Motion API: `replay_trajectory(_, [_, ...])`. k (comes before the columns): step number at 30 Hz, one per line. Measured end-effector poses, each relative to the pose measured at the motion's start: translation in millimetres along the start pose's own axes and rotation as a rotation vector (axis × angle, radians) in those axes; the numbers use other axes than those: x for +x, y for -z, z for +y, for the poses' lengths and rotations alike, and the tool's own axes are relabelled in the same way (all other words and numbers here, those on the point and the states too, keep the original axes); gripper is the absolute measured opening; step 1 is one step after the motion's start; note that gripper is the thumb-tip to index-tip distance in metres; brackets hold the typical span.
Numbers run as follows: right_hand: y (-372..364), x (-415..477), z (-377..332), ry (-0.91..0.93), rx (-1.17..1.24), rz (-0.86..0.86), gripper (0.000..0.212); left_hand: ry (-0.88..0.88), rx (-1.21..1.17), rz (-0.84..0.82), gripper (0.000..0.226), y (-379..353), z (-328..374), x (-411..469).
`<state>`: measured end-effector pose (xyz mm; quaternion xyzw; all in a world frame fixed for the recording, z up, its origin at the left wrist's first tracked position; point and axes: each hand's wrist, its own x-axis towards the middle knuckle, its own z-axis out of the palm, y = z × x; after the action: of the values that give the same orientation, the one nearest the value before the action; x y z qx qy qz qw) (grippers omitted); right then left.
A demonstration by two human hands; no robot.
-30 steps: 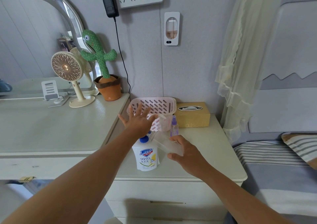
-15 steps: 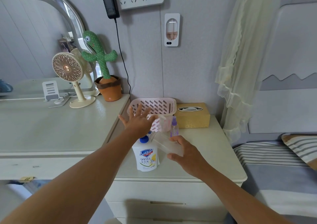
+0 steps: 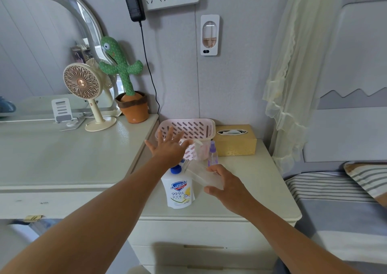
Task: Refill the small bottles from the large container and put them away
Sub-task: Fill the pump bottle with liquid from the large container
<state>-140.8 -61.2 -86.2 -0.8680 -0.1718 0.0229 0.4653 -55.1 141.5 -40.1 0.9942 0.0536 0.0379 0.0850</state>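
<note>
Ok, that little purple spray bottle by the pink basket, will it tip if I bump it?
Probably yes: the purple spray bottle stands upright, tall and narrow, so a nudge could topple it. It looks like small clear plastic, likely light. Its body seems round, so it may roll.

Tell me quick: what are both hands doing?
Left hand: open, fingers spread.
Right hand: holding a clear bottle.

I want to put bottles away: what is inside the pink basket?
Only its slotted far wall shows inside the pink basket. Its floor is hidden by the front wall and the open left hand.
</note>
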Motion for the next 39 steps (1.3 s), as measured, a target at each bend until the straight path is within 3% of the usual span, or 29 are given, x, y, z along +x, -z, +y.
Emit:
replay_trajectory(7, [-3.8, -1.0, 5.6, -0.027, -0.007, -0.016, 0.048, -0.007, 0.037, -0.036, 0.055, -9.2, -0.1, -2.7])
replay_trajectory(14, [0.9, -0.7, -0.5, -0.01, -0.007, -0.006, 0.046, -0.004, 0.005, -0.005, 0.064, -1.0, 0.3, 0.4])
replay_trajectory(39, [-4.1, -1.9, 5.1, -0.025, 0.002, -0.011, 0.047, 0.021, -0.02, -0.048, 0.058, -7.3, 1.8, -5.6])
